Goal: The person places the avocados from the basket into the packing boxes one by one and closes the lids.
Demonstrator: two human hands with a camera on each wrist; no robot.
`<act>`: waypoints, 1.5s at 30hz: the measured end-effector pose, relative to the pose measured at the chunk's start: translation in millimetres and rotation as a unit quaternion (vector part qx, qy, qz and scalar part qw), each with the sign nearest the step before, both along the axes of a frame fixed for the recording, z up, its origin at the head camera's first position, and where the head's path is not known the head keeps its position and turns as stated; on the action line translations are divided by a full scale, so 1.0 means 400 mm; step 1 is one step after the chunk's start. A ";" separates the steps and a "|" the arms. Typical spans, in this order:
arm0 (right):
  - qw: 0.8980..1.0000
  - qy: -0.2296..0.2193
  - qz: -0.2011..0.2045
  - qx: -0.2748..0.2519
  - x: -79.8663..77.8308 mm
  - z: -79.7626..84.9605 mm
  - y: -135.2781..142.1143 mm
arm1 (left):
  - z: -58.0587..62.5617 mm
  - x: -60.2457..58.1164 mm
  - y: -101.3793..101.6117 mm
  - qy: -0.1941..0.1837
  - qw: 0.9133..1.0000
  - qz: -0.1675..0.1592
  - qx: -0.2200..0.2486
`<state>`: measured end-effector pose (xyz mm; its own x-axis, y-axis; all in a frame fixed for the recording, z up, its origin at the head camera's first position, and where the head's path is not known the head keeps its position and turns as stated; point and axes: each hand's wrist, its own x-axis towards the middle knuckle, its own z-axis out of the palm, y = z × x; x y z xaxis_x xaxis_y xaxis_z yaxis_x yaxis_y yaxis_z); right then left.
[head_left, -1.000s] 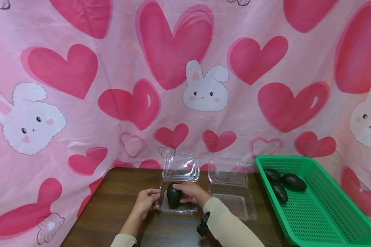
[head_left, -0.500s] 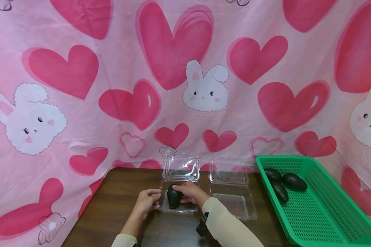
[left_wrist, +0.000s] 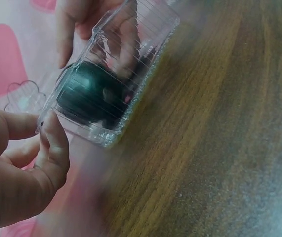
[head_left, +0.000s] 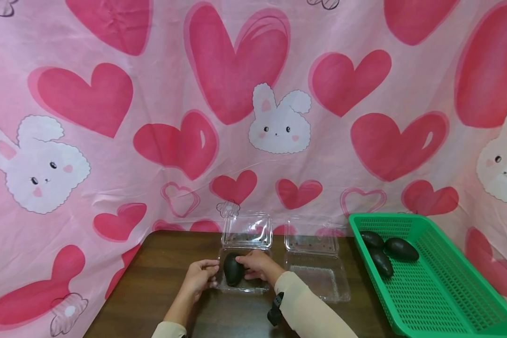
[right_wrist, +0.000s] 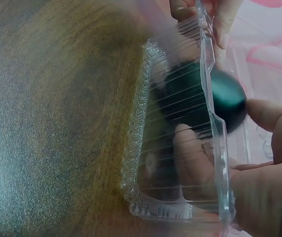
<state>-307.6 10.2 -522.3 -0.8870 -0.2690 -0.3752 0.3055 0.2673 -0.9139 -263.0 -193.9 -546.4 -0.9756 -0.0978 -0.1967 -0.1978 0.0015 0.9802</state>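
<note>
A dark green avocado point(head_left: 233, 270) sits inside the base of a clear plastic clamshell container point(head_left: 257, 288) on the table. My right hand point(head_left: 259, 264) reaches in from the right, thumb and fingers around the side of the avocado. Through the clear wall in the right wrist view, a fingertip and the thumb meet the avocado point(right_wrist: 229, 98). At the container's left edge my left hand point(head_left: 199, 277) pinches the rim between thumb and fingers, which the left wrist view shows close up. The container's lid point(head_left: 247, 230) stands raised at the back.
A second clear clamshell point(head_left: 342, 286) lies with its lid up just to the right. Further right, a green plastic basket point(head_left: 448, 281) holds several avocados point(head_left: 401, 249) at its far left end. A pink patterned cloth point(head_left: 279, 164) hangs behind the wooden table point(head_left: 160, 263).
The avocado has shifted slightly left within the container, and more of it shows clear of my right hand's fingers. My left hand has stayed at the rim.
</note>
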 end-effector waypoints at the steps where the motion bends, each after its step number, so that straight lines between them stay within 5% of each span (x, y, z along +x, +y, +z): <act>1: 1.000 -0.001 0.002 0.000 0.000 0.001 0.001 | 0.001 0.001 0.000 0.000 1.000 0.001 0.001; 28: 1.000 0.024 0.012 0.005 0.006 0.011 0.012 | -0.002 0.005 0.001 -0.010 1.000 0.003 -0.002; 45: 0.989 0.123 0.058 0.054 0.023 0.071 0.065 | 0.001 0.001 -0.001 -0.002 1.000 -0.002 0.000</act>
